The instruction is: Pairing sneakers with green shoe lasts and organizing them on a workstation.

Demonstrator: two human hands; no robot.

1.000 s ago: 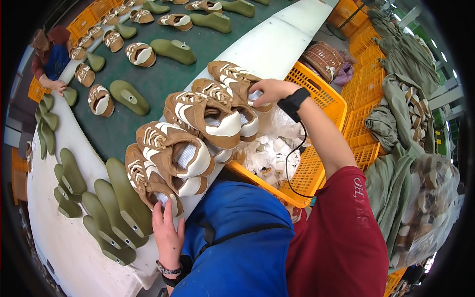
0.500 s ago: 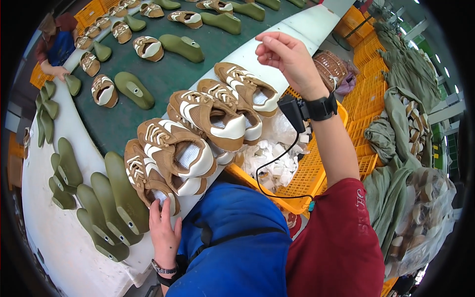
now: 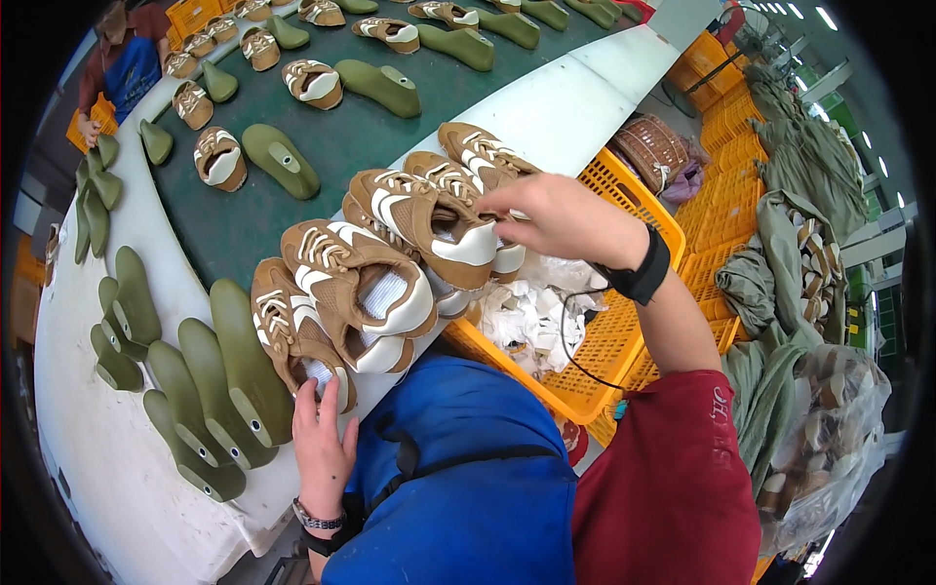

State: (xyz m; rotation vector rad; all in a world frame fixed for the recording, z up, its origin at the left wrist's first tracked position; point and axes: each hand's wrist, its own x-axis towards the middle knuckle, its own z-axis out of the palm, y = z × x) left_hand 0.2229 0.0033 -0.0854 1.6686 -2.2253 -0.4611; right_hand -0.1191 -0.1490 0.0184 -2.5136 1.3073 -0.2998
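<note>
My left hand [image 3: 324,439] has its fingers stretched out, and their tips rest on the heel of the nearest brown-and-white sneaker [image 3: 280,331]. My right hand [image 3: 556,219] is bent over a sneaker [image 3: 405,210] farther along the row, with thumb and fingers closed at its heel collar. Beneath and beside it are more brown sneakers, among them one with a white lining [image 3: 356,268]. At the far end of the row a sneaker [image 3: 478,146] is partly hidden behind my right hand. Left of the row, several green shoe lasts [image 3: 244,361] lie on the white table edge.
A green conveyor belt [image 3: 263,224] carries sneakers and lasts. A yellow crate [image 3: 604,375] with white scraps [image 3: 536,317] stands against the table to my right. A cable runs from the right wrist. Another person [image 3: 127,73] works at the far left. Crates and green cloths line the right.
My right hand has come down and left from above the crate to the sneaker's heel. My left hand stays at the nearest sneaker. The view has shifted slightly.
</note>
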